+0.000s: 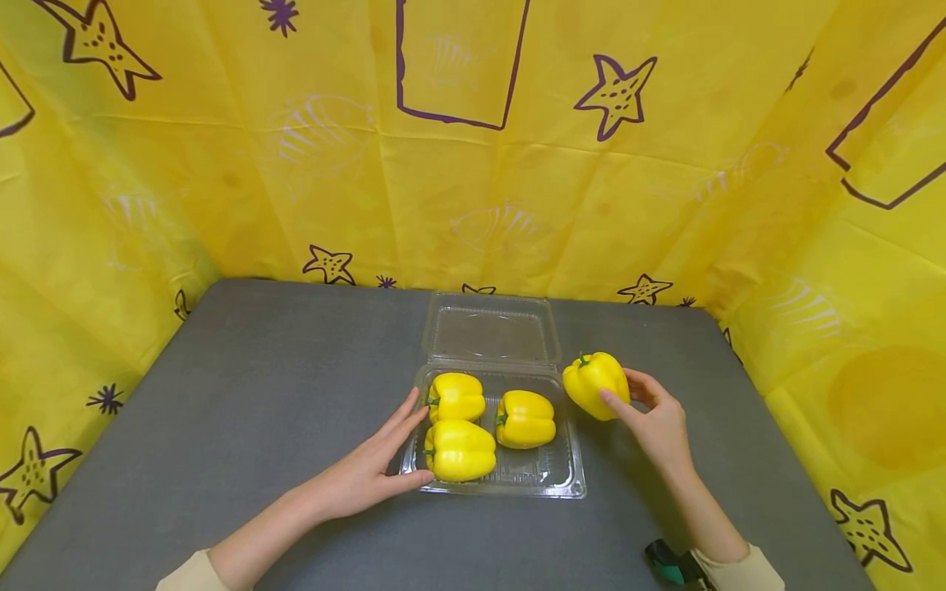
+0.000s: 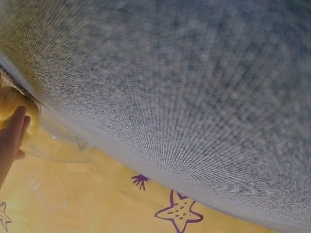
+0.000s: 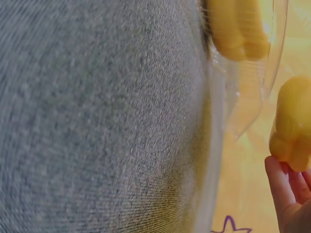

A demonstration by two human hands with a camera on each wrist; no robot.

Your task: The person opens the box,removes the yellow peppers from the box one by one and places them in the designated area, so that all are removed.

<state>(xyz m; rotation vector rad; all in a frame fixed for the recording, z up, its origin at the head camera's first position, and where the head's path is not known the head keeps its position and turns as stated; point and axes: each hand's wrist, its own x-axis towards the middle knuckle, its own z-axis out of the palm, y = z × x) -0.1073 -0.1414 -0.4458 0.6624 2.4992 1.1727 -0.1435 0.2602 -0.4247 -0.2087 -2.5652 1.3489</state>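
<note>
A clear plastic clamshell container (image 1: 517, 486) lies with its lid (image 1: 491, 328) folded back on the grey table. Inside it, two yellow bell peppers sit along the left, a rear one (image 1: 458, 397) and a front one (image 1: 461, 451). Another bell pepper (image 1: 526, 420) lies to their right. My left hand (image 1: 377, 460) rests at the container's left side with its fingers extended, thumb by the front corner. Just right of the container, my right hand (image 1: 654, 423) holds a yellow bell pepper (image 1: 594, 386) between thumb and fingers. The right wrist view shows this held pepper (image 3: 294, 121) above the fingertips.
Grey fabric covers the table (image 1: 296, 369). A yellow curtain (image 1: 480, 180) printed with purple starfish encloses its back and sides. Near the right sleeve is a black and green wrist strap (image 1: 668, 565).
</note>
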